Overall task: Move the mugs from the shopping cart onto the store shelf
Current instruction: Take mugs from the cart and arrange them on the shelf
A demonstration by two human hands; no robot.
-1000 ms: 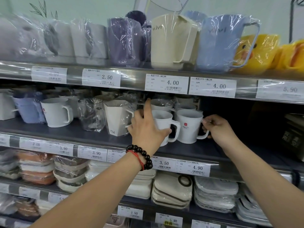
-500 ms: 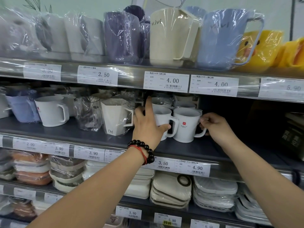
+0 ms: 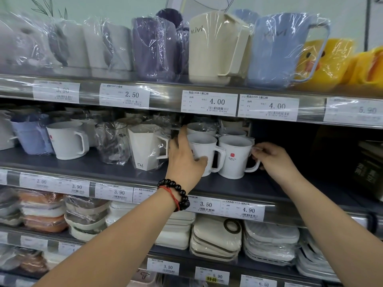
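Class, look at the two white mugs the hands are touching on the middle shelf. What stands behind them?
Behind the two white mugs, more white mugs show only their rims. Their bodies and anything deeper on the shelf are covered.

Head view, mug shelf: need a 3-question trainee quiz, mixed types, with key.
1. True or false: the right hand pinches the handle of the white mug with the red logo.
2. Which hand wears the black bead bracelet? A left, B right.
3. Fill in: the price tag under the blue jug reads ____.

Key: 1 true; 2 A, the left hand, curled round the neighbouring white mug; 3 4.00.
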